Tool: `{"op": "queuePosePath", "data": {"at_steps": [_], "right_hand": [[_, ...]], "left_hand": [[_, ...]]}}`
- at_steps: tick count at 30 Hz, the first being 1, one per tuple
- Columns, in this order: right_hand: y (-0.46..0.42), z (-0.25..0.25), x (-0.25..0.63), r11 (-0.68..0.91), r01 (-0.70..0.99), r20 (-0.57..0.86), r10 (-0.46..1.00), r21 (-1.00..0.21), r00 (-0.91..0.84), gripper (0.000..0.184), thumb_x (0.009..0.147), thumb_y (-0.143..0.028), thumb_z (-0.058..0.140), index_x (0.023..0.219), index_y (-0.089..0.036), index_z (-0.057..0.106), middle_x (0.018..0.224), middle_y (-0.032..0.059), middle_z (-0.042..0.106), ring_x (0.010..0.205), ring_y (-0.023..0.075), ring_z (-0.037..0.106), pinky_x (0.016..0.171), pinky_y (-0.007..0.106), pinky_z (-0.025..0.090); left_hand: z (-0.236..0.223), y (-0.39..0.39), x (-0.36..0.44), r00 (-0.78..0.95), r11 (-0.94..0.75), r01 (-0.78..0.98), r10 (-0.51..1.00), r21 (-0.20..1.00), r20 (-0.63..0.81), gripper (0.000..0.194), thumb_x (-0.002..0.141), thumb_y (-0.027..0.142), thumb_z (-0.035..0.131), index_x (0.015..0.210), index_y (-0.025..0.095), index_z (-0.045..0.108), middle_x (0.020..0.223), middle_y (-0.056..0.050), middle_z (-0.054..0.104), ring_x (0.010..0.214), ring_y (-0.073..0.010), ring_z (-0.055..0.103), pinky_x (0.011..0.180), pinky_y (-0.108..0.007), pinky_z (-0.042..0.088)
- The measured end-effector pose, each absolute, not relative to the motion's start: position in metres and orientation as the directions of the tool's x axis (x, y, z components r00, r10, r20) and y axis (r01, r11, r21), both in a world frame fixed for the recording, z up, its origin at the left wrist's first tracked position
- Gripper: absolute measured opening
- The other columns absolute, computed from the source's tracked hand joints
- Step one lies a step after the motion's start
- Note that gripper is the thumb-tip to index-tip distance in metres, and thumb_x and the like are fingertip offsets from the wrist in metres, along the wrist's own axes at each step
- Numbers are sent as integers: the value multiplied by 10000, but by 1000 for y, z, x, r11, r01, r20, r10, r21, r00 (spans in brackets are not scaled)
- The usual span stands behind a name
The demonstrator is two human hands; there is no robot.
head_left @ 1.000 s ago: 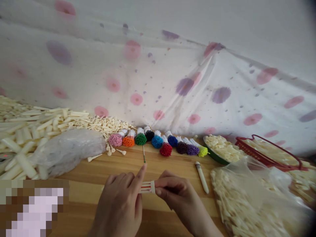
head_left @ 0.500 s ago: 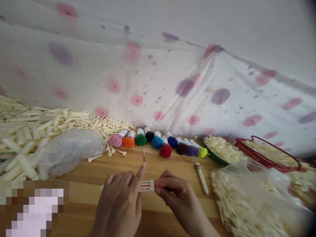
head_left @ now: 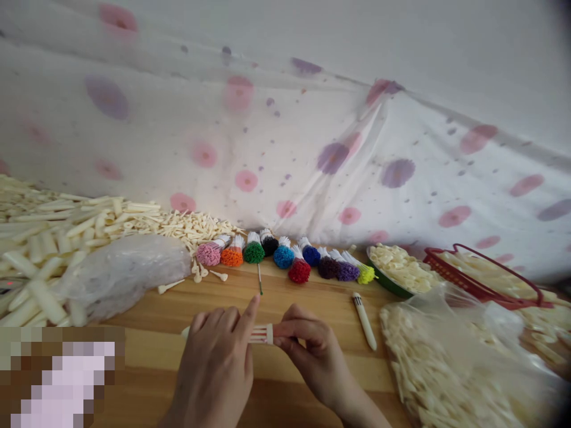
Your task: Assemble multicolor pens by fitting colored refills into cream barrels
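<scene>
A white multi-colour pen barrel lies level in my left hand, its slotted end sticking out to the right. Reddish strips show through the slots. The left fingers wrap round the barrel, with the index finger stretched forward. At the slotted end, my right hand has thumb and index finger pinched together against the opening; what they hold, if anything, is hidden. Just beyond the left index fingertip lies a single green-tipped pen refill. To the right of my hands rests a complete-looking white multi-colour pen.
Bundles of coloured refills, such as pink and red, line the back. Cream pen parts and a plastic bag lie left. A green-rimmed bowl, a red basket and a filled bag stand right.
Both hands and the pen barrel have shifted slightly left in view. The right fingertips stay at the slotted end. Nothing else on the table has visibly moved.
</scene>
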State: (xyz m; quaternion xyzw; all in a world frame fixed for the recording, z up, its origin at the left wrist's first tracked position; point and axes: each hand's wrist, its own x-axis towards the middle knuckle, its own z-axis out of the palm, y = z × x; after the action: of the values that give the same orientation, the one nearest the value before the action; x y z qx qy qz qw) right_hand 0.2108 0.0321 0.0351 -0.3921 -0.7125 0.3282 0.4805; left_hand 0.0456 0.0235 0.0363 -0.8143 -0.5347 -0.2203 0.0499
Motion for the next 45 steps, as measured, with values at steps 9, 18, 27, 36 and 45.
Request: {"op": "queuePosePath", "data": {"at_steps": [9, 18, 27, 36, 45], "right_hand": [[29, 38, 199, -132, -216, -90, 977, -967, -192, 146, 545, -306, 805, 591, -186, 736, 528, -58, 450, 385, 20, 301, 356, 177, 205], [24, 48, 202, -376, -212, -332, 919, -902, -213, 247, 553, -327, 773, 689, -125, 726, 489, -60, 478, 362, 11, 326, 366, 172, 235], [23, 41, 192, -391, -274, -371, 920, -879, -122, 360, 511, -421, 813, 522, -117, 621, 415, -63, 441, 354, 21, 320, 358, 181, 198], [22, 40, 194, -452, -373, -430, 891, -811, -144, 368, 445, -359, 863, 600, -95, 657, 406, -69, 433, 358, 8, 286, 373, 176, 166], [26, 39, 193, -488, -432, -475, 867, -758, -147, 387, 396, -313, 885, 641, -100, 674, 410, -68, 450, 368, 12, 299, 356, 155, 194]], "left_hand": [[37, 22, 47, 339, -418, 904, 828, 88, 447, 581, 692, -61, 442, 1231, 123, 553, 697, -48, 626, 673, -246, 588, 651, -395, 388], [37, 23, 46, 336, -405, 911, 842, 82, 422, 558, 728, -51, 436, 1239, 145, 546, 723, -47, 630, 699, -244, 590, 672, -395, 390], [35, 24, 48, 346, -414, 907, 837, 76, 424, 564, 735, -67, 423, 1247, 141, 536, 731, -45, 628, 701, -244, 586, 671, -393, 389], [35, 25, 47, 350, -422, 904, 823, 68, 448, 560, 749, -61, 430, 1254, 159, 531, 723, -33, 619, 697, -233, 575, 670, -381, 377], [34, 27, 45, 319, -404, 912, 811, 75, 490, 528, 756, -36, 503, 1231, 184, 569, 706, -27, 618, 676, -226, 567, 665, -363, 355]]}}
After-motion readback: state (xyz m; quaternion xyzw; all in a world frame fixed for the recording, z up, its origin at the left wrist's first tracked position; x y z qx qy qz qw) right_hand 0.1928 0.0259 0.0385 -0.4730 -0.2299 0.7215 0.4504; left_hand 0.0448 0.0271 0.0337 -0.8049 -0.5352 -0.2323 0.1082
